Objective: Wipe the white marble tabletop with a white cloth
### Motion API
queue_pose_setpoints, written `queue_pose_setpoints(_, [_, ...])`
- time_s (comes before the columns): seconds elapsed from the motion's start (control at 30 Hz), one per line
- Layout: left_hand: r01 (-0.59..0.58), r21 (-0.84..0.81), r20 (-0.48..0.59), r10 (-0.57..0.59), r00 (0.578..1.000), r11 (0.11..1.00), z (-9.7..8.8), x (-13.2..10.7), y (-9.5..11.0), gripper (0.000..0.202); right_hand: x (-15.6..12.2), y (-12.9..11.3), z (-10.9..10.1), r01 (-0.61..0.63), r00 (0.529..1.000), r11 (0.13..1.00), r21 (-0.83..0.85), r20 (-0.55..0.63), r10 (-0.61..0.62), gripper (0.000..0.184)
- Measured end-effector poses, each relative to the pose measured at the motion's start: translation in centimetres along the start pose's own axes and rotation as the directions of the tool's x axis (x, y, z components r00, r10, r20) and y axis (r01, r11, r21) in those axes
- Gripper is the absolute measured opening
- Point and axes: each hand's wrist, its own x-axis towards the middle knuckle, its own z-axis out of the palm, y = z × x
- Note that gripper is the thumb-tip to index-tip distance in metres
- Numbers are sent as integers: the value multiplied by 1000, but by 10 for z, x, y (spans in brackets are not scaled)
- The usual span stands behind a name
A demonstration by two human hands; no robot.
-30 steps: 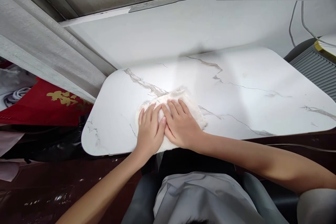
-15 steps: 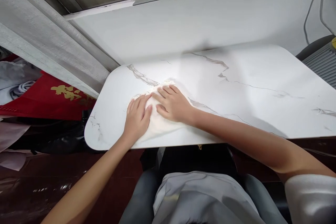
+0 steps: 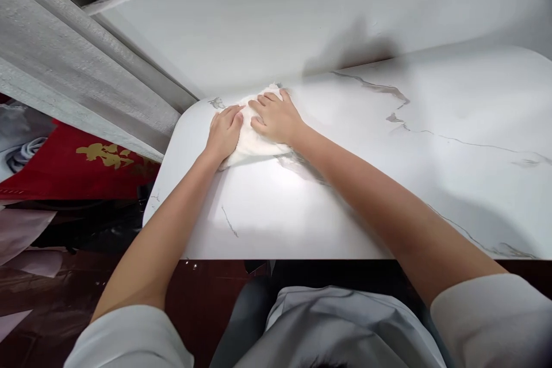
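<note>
At the far left part of the table, close to the wall, the cloth lies on the white, veined surface beneath both hands. The cloth is white and bunched, with an uneven outline; its far tip is near the rear edge of the table, and contact between that tip and the wall cannot be determined. The left hand rests palm down on the left side of the cloth, fingers extended forward and close together, thumb set apart toward the right. The right hand rests palm down on the right side, fingers slightly bent and spread, pointing forward and left, thumb apart from the index finger. Neither hand is closed into a fist; whether the fingertips pinch any fold of the cloth cannot be determined. The hands are just beside each other, with a strip of cloth exposed between them. Both forearms extend over the table from the near side, bare below the left sleeve and the right sleeve. A grey post stands at the left end of the table, beside the wall. Beyond the post, red fabric bearing a gold motif hangs above the dark red floor.
</note>
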Motion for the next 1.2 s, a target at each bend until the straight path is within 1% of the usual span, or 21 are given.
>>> queue_pose_setpoints(0.07, [64, -71, -7, -64, 998, 995, 3, 16, -3, 36, 10, 3, 3, -37, 999, 999, 8, -3, 37, 42])
queue_pose_setpoints(0.13, [98, -132, -33, -103, 994, 986, 5, 29, -6, 34, 19, 6, 6, -84, 996, 996, 34, -12, 85, 41])
queue_pose_setpoints(0.23, [69, -192, -60, -82, 995, 979, 6, 43, -13, 33, 32, 12, 10, -149, 988, 982, 114, -28, 153, 41])
queue_pose_setpoints(0.37, [58, -222, -58, -73, 996, 973, 5, 61, -20, 35, 51, 22, 15, -164, 983, 963, 212, -44, 177, 40])
queue_pose_setpoints(0.53, [66, -219, -59, -81, 995, 974, 5, 84, -30, 33, 69, 31, 16, -155, 983, 970, 185, -72, 171, 39])
queue_pose_setpoints(0.67, [56, -223, -28, -63, 998, 973, 5, 92, -38, 35, 72, 29, 15, -177, 978, 975, 136, -87, 190, 38])
queue_pose_setpoints(0.83, [31, -213, -45, -42, 998, 977, 6, 84, -38, 35, 66, 26, 16, -144, 984, 985, 90, -89, 152, 39])
queue_pose_setpoints(0.97, [25, -187, -87, -42, 995, 982, 4, 66, -31, 37, 54, 18, 16, -108, 992, 990, 96, -63, 114, 41])
queue_pose_setpoints(1.07, [7, -182, -102, -26, 994, 983, -3, 39, -26, 38, 38, 4, 16, -67, 996, 992, 104, -52, 73, 44])
queue_pose_setpoints(1.2, [0, -155, -111, -17, 994, 988, -17, -15, -25, 40, 7, -24, 12, 26, 999, 995, 99, -47, -21, 46])
